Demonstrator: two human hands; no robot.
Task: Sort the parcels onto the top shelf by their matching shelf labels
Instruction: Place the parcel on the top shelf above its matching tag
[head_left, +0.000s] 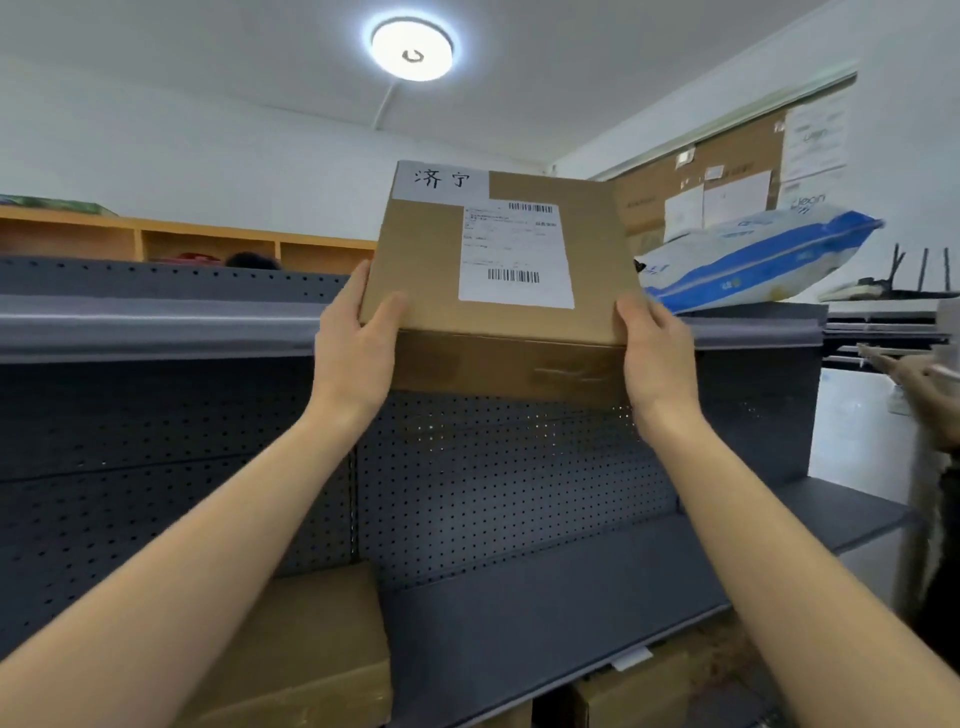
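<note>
I have the cardboard parcel (498, 260) raised in front of me at the front lip of the top shelf (156, 322), tilted so its labelled face looks back at me. My left hand (353, 353) clasps the lower left corner, thumb on the face and fingers wrapped behind; my right hand (657, 358) presses flat against the lower right edge — both closed on the box, neither spread free. The board looks stiff and holds its shape with no sag, so I judge it light to middling in weight and safe to squeeze at the edges. The taped bottom band looks smooth, perhaps a little slick, so the bare cardboard corners seem the better hold. A handwritten tag (441, 181) sits at the top left, above the shipping label (514, 254). A blue-and-white soft bag (753, 260) lies on the shelf just to the right — I would slide in clear of it.
</note>
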